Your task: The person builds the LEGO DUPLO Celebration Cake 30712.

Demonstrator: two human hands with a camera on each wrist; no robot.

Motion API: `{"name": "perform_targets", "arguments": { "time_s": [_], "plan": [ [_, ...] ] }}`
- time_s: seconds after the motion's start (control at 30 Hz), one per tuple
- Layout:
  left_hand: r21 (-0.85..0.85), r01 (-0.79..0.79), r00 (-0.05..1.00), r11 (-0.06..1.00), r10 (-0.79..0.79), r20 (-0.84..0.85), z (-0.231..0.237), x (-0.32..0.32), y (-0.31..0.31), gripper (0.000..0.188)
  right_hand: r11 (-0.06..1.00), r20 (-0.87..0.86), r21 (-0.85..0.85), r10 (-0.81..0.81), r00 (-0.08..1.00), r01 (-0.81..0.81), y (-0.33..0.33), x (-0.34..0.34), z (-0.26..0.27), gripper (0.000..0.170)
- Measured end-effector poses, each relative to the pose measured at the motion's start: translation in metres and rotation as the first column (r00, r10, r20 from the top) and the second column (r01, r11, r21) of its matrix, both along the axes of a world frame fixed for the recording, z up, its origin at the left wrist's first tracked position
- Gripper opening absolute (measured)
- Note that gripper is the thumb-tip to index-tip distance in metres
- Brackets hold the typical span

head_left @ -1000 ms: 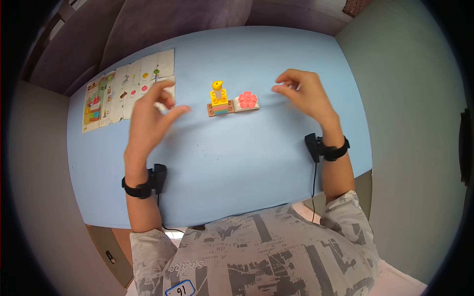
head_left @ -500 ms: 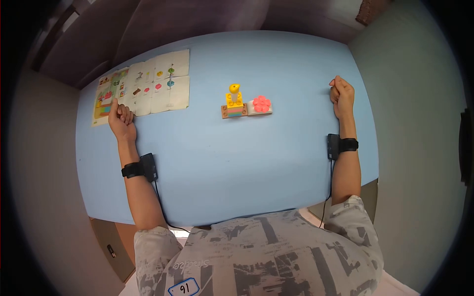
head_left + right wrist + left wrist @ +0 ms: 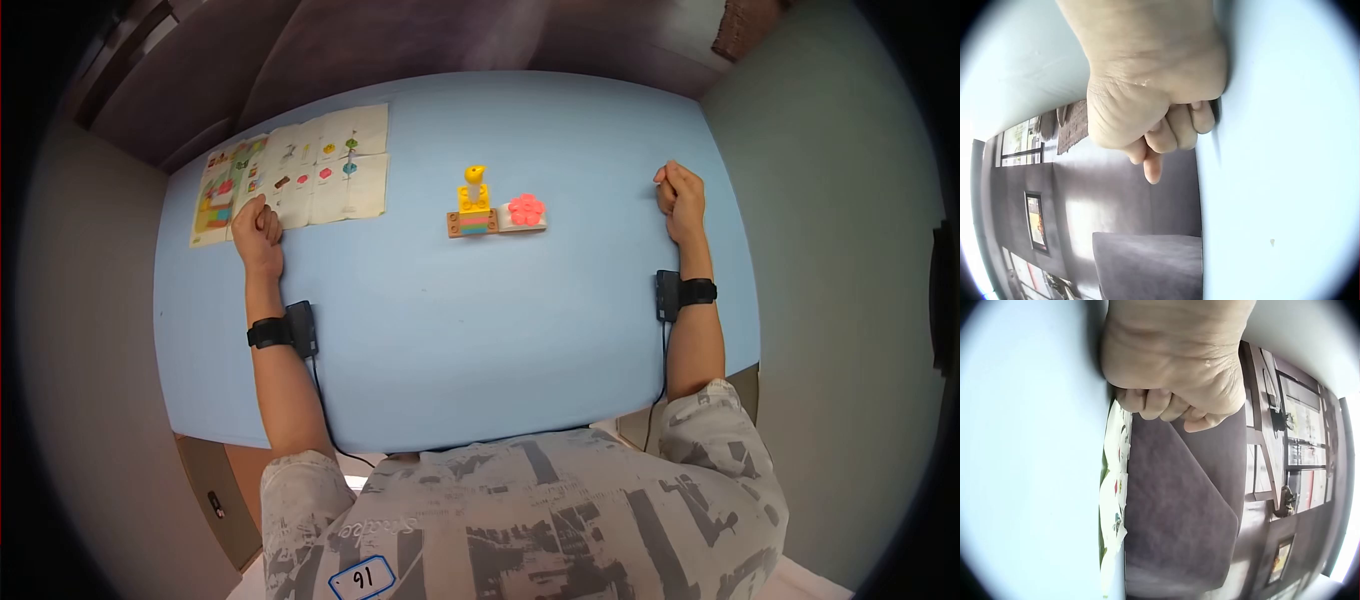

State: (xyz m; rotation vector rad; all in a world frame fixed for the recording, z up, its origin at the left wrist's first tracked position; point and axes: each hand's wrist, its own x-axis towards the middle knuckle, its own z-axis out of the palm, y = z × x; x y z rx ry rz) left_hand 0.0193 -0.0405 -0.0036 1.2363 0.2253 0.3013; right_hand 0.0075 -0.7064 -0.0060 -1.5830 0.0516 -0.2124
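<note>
My left hand (image 3: 258, 238) rests on its side at the table's left, fingers curled into the palm, overlapping the lower edge of a paper instruction sheet (image 3: 330, 200). In the left wrist view, the curled fingers (image 3: 1159, 403) hold nothing. Over at the right side, my right hand (image 3: 683, 203) also lies in a fist on the tabletop. Its bent fingers (image 3: 1175, 128) are around nothing in the right wrist view. Between the hands stands a toy brick build: a brown base with a striped brick (image 3: 478, 222), yellow bricks (image 3: 473, 199), a yellow-topped candle piece (image 3: 475, 176) and a pink flower brick (image 3: 526, 209) on a white brick.
The light blue table (image 3: 480, 330) runs from my body to a purple-grey sofa (image 3: 400, 50) beyond its far edge. Grey panels (image 3: 850, 250) flank both sides. Black wrist cameras (image 3: 301, 329) trail cables towards me.
Both hands moved apart, from beside the brick build out to the table's sides, and their fingers curled in. Over the last half second they stayed nearly still; the build keeps its form.
</note>
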Motion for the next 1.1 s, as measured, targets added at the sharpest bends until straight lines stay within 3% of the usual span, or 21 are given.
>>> {"name": "perform_targets", "arguments": {
  "time_s": [0.1, 1.1],
  "plan": [
    [-0.01, -0.006, 1.0, 1.0, 0.006, 0.003, -0.0021, 0.0021, -0.0024, 0.047, 0.997, -0.017, 0.072, 0.033, 0.999, -0.031, -0.004, 0.0018, -0.0011, 0.044],
    [0.034, -0.055, 0.998, 0.998, 0.055, -0.015, -0.0004, -0.0021, -0.0076, 0.047, 0.999, -0.019, 0.029, 0.016, 1.0, -0.015, -0.0034, 0.0001, -0.0022, 0.045]
  ]
}}
